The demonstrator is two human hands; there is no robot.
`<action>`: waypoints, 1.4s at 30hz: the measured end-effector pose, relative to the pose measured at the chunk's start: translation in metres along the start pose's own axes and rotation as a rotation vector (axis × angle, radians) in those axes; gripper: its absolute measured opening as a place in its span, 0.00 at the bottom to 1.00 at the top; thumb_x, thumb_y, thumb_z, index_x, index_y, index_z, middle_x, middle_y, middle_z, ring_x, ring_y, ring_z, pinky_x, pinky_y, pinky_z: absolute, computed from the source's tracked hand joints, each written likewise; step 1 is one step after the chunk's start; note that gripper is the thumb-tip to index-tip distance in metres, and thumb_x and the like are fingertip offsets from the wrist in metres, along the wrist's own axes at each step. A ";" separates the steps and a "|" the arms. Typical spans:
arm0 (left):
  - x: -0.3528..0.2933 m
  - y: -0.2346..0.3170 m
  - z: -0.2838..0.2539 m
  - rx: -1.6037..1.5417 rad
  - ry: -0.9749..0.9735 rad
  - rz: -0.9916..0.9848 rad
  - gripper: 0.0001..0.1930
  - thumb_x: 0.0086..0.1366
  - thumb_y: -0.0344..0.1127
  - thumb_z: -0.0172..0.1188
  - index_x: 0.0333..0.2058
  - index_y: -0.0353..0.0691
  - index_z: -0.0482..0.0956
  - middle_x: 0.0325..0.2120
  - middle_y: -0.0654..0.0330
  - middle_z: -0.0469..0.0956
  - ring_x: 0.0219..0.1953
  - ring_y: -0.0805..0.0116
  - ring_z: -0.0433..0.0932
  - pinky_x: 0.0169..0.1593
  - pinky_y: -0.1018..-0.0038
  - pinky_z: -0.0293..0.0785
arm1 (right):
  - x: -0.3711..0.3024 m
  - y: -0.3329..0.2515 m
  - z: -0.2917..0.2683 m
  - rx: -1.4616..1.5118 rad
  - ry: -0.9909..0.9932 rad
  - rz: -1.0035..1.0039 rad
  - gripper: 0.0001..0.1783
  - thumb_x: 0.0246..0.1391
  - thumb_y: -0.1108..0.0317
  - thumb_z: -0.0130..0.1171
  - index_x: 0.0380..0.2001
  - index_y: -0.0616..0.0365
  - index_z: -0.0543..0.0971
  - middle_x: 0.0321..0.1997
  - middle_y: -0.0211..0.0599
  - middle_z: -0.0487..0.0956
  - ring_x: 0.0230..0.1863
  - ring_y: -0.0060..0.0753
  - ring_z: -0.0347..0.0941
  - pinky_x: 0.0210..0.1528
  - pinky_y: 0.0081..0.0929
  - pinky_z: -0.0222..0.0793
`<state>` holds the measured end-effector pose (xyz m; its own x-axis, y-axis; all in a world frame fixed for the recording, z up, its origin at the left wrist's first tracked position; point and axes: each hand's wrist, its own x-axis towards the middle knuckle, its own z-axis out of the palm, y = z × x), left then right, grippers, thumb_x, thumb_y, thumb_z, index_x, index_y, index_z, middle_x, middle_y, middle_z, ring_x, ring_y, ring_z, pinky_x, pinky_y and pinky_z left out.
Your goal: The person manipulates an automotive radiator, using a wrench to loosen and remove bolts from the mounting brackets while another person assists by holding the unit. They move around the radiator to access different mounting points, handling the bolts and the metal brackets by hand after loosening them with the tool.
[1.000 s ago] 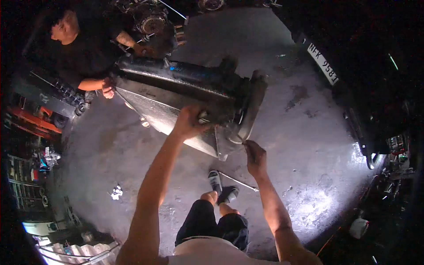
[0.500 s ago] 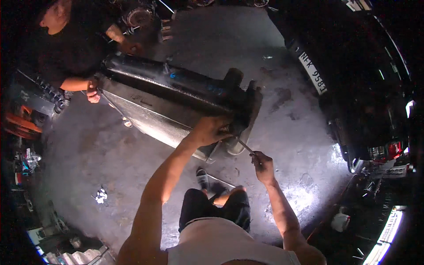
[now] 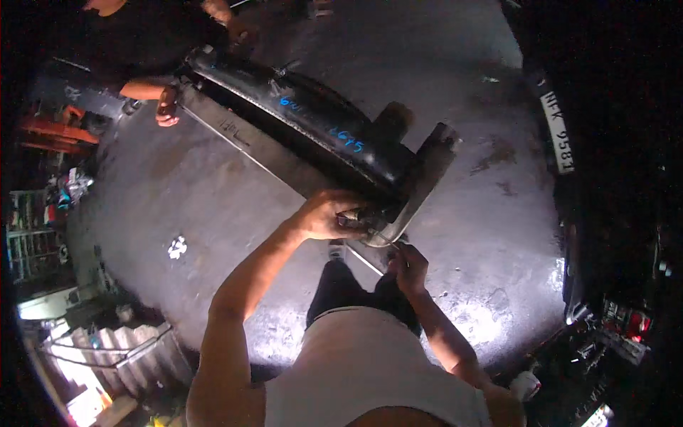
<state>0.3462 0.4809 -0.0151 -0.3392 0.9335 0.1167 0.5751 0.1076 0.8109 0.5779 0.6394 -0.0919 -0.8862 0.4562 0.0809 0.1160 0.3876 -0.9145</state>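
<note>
A large radiator [image 3: 313, 107], with a black end tank along its upper side and a finned core, slants across the middle, its near end by my hands. My left hand [image 3: 327, 215] curls round a part at that near end; what its fingers grip is partly hidden. My right hand [image 3: 409, 269], just below the same end, is closed on a thin metal rod [image 3: 388, 240], whose tip reaches toward my left fingers. At the far left end, another person's hand [image 3: 168, 107] rests by the radiator's edge.
A dark vehicle with a white plate [image 3: 557, 132] stands at the right. Orange metal parts [image 3: 57, 128] and a rack lie at the left. A small white crumpled thing [image 3: 177, 247] is on the concrete floor [image 3: 213, 192]. Corrugated sheet [image 3: 135, 352] stands at the lower left.
My right hand has come in closer to the radiator, with the rod more hidden. The radiator looks tilted more steeply. The thin rod at the other person's hand no longer shows.
</note>
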 end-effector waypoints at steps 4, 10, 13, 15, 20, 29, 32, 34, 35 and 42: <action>-0.005 0.018 -0.002 0.072 0.079 0.031 0.30 0.39 0.42 0.75 0.43 0.36 0.77 0.39 0.52 0.78 0.38 0.54 0.79 0.43 0.67 0.76 | -0.002 0.013 -0.003 -0.066 -0.111 -0.154 0.13 0.47 0.75 0.53 0.38 0.60 0.77 0.29 0.46 0.77 0.31 0.48 0.74 0.34 0.35 0.70; -0.012 0.022 -0.002 0.123 0.114 0.064 0.32 0.42 0.40 0.74 0.47 0.39 0.75 0.40 0.52 0.78 0.38 0.57 0.80 0.42 0.68 0.77 | 0.008 -0.001 0.002 -0.181 -0.177 -0.156 0.14 0.45 0.78 0.54 0.39 0.57 0.77 0.28 0.45 0.77 0.31 0.47 0.75 0.34 0.37 0.70; -0.008 0.019 -0.003 0.111 0.102 0.106 0.32 0.41 0.39 0.74 0.47 0.39 0.75 0.40 0.53 0.78 0.37 0.57 0.80 0.41 0.68 0.78 | -0.001 0.014 0.005 -0.159 -0.120 -0.228 0.16 0.45 0.80 0.54 0.40 0.56 0.77 0.29 0.44 0.77 0.31 0.47 0.74 0.35 0.39 0.70; -0.007 0.016 -0.001 0.092 0.123 0.113 0.31 0.40 0.39 0.74 0.46 0.39 0.76 0.39 0.53 0.79 0.37 0.57 0.80 0.40 0.68 0.78 | -0.002 0.012 0.004 -0.156 -0.073 -0.291 0.16 0.46 0.79 0.54 0.41 0.56 0.76 0.29 0.43 0.78 0.31 0.47 0.74 0.34 0.39 0.70; -0.001 0.019 -0.001 0.092 0.163 0.183 0.27 0.43 0.37 0.73 0.44 0.38 0.77 0.35 0.53 0.79 0.34 0.57 0.80 0.38 0.68 0.78 | -0.001 0.004 0.009 -0.252 -0.090 -0.241 0.13 0.48 0.77 0.52 0.40 0.57 0.75 0.30 0.42 0.77 0.31 0.46 0.74 0.34 0.39 0.70; -0.004 0.015 0.004 0.093 0.266 0.176 0.25 0.45 0.37 0.70 0.45 0.43 0.77 0.35 0.55 0.79 0.33 0.57 0.80 0.37 0.67 0.77 | 0.038 -0.036 0.015 0.303 -0.438 0.230 0.14 0.60 0.59 0.46 0.30 0.58 0.72 0.23 0.29 0.70 0.26 0.20 0.65 0.32 0.21 0.60; -0.009 0.005 0.011 0.192 0.341 0.209 0.22 0.47 0.39 0.69 0.43 0.44 0.78 0.35 0.57 0.79 0.34 0.57 0.80 0.37 0.67 0.77 | 0.045 -0.036 0.006 0.240 -0.581 0.261 0.21 0.62 0.50 0.40 0.26 0.55 0.70 0.21 0.27 0.67 0.23 0.21 0.60 0.30 0.20 0.57; -0.009 0.008 0.013 0.067 0.296 0.132 0.22 0.48 0.45 0.69 0.40 0.44 0.79 0.35 0.54 0.79 0.35 0.55 0.79 0.40 0.63 0.76 | 0.046 -0.010 0.011 0.251 -0.571 0.269 0.25 0.63 0.46 0.36 0.24 0.54 0.68 0.19 0.27 0.65 0.21 0.21 0.57 0.28 0.22 0.56; -0.007 0.008 0.013 0.061 0.331 0.141 0.22 0.48 0.45 0.69 0.40 0.44 0.79 0.35 0.54 0.79 0.35 0.55 0.79 0.40 0.63 0.76 | 0.052 -0.003 0.011 0.279 -0.614 0.287 0.26 0.63 0.45 0.35 0.23 0.55 0.67 0.19 0.28 0.64 0.21 0.22 0.57 0.27 0.22 0.56; -0.012 -0.012 0.021 0.169 0.394 0.121 0.25 0.50 0.58 0.63 0.36 0.42 0.79 0.30 0.53 0.78 0.34 0.52 0.77 0.37 0.62 0.75 | 0.061 -0.012 0.018 0.458 -0.694 0.449 0.25 0.63 0.46 0.39 0.21 0.55 0.65 0.17 0.29 0.60 0.21 0.25 0.59 0.27 0.26 0.59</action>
<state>0.3591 0.4752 -0.0379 -0.5007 0.7448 0.4412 0.7308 0.0906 0.6765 0.5144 0.6481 -0.0828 -0.8876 -0.1491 -0.4358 0.4544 -0.1285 -0.8815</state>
